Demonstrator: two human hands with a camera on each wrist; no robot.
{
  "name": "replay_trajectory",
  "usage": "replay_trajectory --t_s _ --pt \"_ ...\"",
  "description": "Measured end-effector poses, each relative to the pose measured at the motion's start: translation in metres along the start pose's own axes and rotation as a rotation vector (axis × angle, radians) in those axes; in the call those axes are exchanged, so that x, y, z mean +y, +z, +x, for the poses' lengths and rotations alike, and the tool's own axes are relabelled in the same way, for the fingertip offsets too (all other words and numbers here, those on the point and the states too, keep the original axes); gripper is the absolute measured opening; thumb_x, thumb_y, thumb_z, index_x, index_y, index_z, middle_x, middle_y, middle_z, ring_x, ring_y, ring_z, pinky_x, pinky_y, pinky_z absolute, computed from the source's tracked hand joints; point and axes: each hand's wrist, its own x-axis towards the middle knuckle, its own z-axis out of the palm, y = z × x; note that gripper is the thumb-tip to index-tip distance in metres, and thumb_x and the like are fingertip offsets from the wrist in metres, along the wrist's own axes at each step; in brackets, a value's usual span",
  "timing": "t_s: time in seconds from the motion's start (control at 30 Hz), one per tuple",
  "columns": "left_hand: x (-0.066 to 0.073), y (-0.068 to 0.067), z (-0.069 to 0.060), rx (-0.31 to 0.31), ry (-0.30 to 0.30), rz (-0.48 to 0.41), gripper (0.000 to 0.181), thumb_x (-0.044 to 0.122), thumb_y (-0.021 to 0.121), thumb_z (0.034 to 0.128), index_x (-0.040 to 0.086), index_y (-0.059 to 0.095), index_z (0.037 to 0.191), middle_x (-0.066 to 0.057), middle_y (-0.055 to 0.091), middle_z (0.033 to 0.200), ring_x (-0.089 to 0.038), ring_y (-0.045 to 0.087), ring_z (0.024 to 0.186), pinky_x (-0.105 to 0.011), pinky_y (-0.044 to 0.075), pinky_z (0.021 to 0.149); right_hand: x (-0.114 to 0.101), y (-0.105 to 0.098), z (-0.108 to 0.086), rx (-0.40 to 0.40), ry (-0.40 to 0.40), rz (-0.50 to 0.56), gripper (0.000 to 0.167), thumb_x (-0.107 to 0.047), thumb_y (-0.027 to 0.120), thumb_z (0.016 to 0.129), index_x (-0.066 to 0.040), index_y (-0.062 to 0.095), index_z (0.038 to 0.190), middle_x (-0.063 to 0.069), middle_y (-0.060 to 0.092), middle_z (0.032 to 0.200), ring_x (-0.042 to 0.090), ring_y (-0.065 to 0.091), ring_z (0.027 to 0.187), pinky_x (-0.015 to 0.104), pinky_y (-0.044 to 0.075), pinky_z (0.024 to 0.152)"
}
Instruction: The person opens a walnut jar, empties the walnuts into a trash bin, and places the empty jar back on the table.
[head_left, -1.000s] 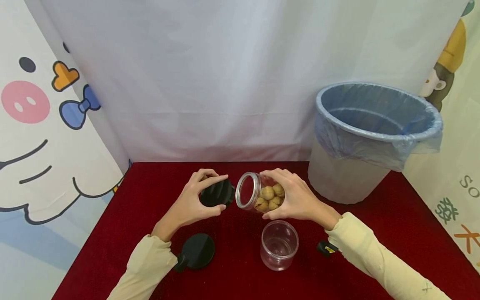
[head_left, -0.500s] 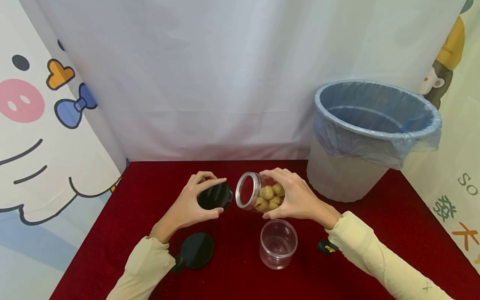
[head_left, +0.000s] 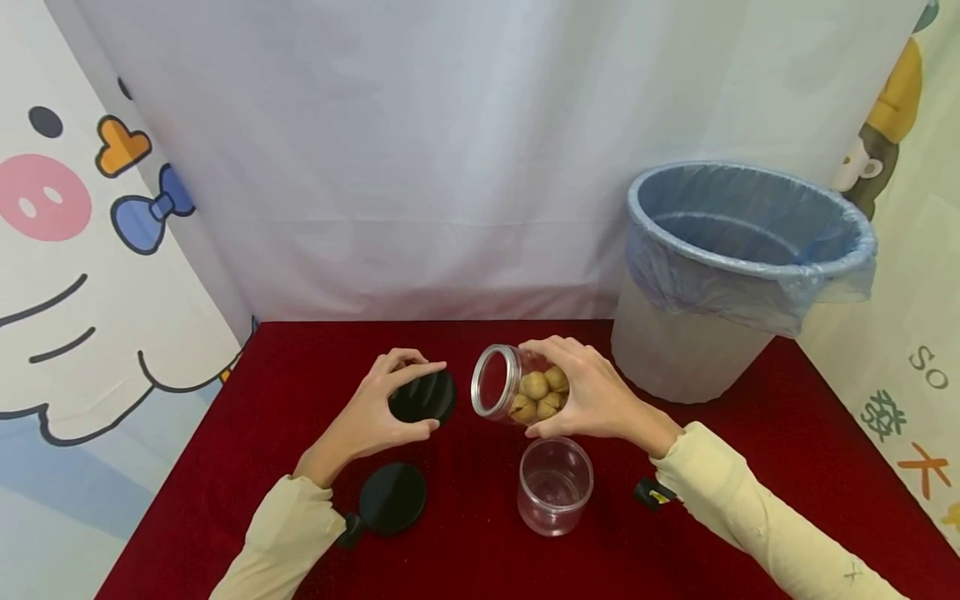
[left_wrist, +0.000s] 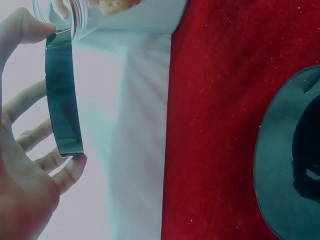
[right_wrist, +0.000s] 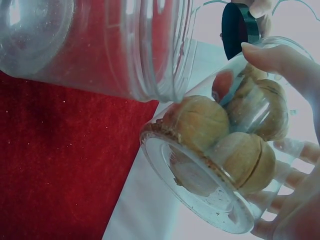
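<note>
The left hand [head_left: 367, 417] holds a black lid [head_left: 422, 397] by its rim between thumb and fingers; in the left wrist view the lid [left_wrist: 64, 95] is seen edge-on. Facing it, the right hand [head_left: 592, 387] grips a clear jar [head_left: 498, 382] tipped on its side, its uncovered mouth toward the lid. Several round brown nuts [head_left: 535, 386] lie inside, which the right wrist view shows as walnut-like nuts [right_wrist: 245, 159] near the jar's base. A gap separates lid and jar mouth.
A second clear jar [head_left: 555, 487], empty and uncovered, stands below the right hand. Another black lid [head_left: 393, 498] lies on the red cloth near the left wrist. A bin [head_left: 690, 333] with a blue liner stands at the back right.
The left hand has drawn the black lid slightly to the left, widening the gap to the jar mouth. The right hand and its jar stay nearly still.
</note>
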Motion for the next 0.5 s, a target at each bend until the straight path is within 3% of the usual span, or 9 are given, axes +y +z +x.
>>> replay_trajectory --t_s 0.5 --pt "-0.013 0.001 -0.007 -0.020 -0.063 -0.006 0.064 0.023 0.079 0.0806 0.014 0.063 0.142 -0.010 0.049 0.138 -0.029 0.043 0.124 -0.058 0.043 0.098 -0.002 -0.002 -0.002 -0.002 0.007 -0.003 0.096 -0.036 0.100 0.052 -0.013 0.059 0.136 0.002 0.067 0.119 0.024 0.060 0.107 0.049 0.047 0.090"
